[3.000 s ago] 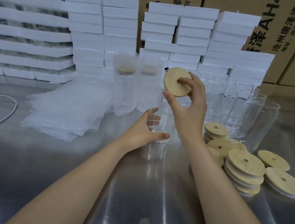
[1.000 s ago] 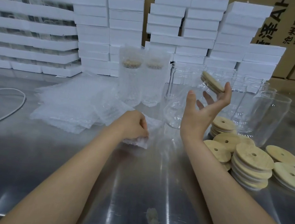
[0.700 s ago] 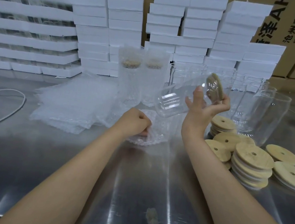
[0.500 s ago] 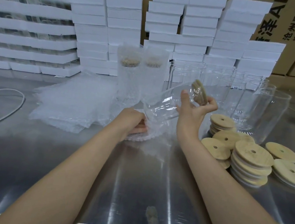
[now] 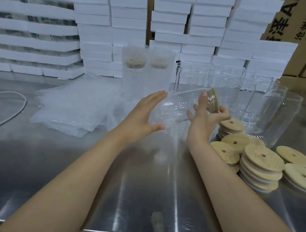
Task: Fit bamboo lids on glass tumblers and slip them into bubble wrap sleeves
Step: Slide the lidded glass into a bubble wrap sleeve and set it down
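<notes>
A person holds a glass tumbler (image 5: 184, 107) up in the air above the shiny metal desk (image 5: 142, 189). The tumbler lies tipped on its side, and a round bamboo lid (image 5: 213, 100) sits on its right end. The right hand (image 5: 205, 120) grips the tumbler near the lid, with its fingers curled round the glass. The left hand (image 5: 145, 115) is spread wide, with straight fingers on top and the thumb below. It touches a bubble wrap sleeve (image 5: 164, 116) at the bottom end of the tumbler. The sleeve is blurry, so I cannot tell how far the glass is inside it. Just behind the left hand stand two wrapped tumblers (image 5: 133, 77), each with a lid on. Right behind the held tumbler is a row of empty glasses (image 5: 243, 90), very close. One big empty glass (image 5: 278, 117) stands nearer, on the right. Piles of spare lids (image 5: 261, 162) lie just beside the right wrist. A flat pile of sleeves (image 5: 71, 108) lies to the left of the left hand. A white cable (image 5: 4, 110) curls at the far left. Stacks of white foam boxes (image 5: 110, 28) fill the back of the desk, with brown cardboard boxes (image 5: 295, 21) behind them.
</notes>
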Tool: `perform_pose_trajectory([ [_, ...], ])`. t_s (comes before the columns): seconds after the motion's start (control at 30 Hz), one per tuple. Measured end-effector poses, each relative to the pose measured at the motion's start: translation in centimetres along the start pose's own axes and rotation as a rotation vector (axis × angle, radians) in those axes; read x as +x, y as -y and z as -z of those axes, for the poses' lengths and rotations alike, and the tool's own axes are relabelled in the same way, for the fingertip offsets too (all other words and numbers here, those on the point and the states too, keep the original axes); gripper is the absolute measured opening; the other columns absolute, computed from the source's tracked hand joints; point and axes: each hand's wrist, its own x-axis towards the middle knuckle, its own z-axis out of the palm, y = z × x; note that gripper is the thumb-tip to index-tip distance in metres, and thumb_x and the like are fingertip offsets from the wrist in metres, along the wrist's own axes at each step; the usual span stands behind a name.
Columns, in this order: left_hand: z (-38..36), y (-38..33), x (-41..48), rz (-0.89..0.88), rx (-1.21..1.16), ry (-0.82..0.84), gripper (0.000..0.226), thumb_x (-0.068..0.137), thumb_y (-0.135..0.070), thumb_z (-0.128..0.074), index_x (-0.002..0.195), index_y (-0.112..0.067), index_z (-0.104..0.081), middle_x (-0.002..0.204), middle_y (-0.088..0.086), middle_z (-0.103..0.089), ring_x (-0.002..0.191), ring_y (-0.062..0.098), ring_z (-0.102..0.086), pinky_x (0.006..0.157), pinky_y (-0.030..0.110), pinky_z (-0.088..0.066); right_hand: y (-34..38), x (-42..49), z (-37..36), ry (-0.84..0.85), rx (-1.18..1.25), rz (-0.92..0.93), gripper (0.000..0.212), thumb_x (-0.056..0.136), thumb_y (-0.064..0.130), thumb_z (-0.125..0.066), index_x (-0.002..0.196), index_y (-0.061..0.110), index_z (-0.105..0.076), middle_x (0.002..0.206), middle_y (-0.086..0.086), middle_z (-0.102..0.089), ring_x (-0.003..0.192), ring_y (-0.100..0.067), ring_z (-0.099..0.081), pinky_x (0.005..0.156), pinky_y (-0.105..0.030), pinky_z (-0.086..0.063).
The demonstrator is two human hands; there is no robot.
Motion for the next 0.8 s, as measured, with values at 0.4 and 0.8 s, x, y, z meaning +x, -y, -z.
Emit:
perform_pose_trajectory([
  [0.4, -1.6, -3.0, 0.1, -0.291, 0.153, -0.297, 0.077, 0.08, -0.01, -0.074, 0.146, -0.004, -0.034, 0.15, 0.01, -0.039, 0.138, 0.018, -0.034, 0.116, 0.033, -0.027, -1.0, -3.7, -2.0, 0.235, -0.125, -0.108, 0.062, 0.052, 0.065, -0.068, 0.076, 0.022, -0.031, 0.067, 0.01, -0.036, 0.049, -0.002, -0.035, 0.049, -0.015, -0.033],
  [0.8, 1.0, -0.2, -0.2, -0.169, 0.786, -0.338, 0.106, 0.058, -0.029, -0.089, 0.149, -0.014, -0.035, 0.136, 0.012, -0.05, 0.128, 0.032, -0.045, 0.116, 0.048, -0.02, 0.1, -3.1, -1.2, 0.31, 0.087, -0.383, 0.071, 0.078, 0.046, -0.076, 0.119, -0.009, -0.057, 0.087, -0.011, -0.067, 0.082, -0.024, -0.067, 0.077, -0.041, -0.051],
])
